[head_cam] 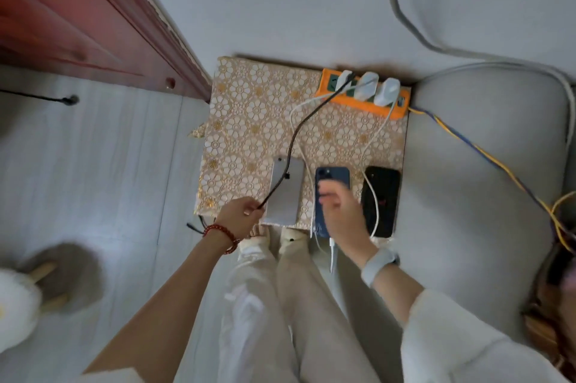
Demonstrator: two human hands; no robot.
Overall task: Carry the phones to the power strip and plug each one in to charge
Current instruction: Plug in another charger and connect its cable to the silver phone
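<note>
Three phones lie face down along the near edge of a small table with a gold flower cloth (pixel 249 108): a silver phone (pixel 288 195) on the left, a blue phone (pixel 332 178) in the middle, a black phone (pixel 381 198) on the right. An orange power strip (pixel 327 85) at the far right corner holds three white chargers. My left hand (pixel 240 217) pinches the end of a black cable (pixel 299 130) that crosses the silver phone. My right hand (pixel 341 211) hovers over the blue phone, blurred, fingers loosely bent. A white cable runs down over the black phone; another white cable's plug (pixel 332 253) hangs off the near edge.
A grey sofa cushion (pixel 486 183) borders the table on the right, with a blue-yellow cord (pixel 486 155) across it. A dark red wooden cabinet (pixel 78 24) stands at the left. Slippers (pixel 62 276) lie on the pale floor at the lower left. My legs stand against the table's near edge.
</note>
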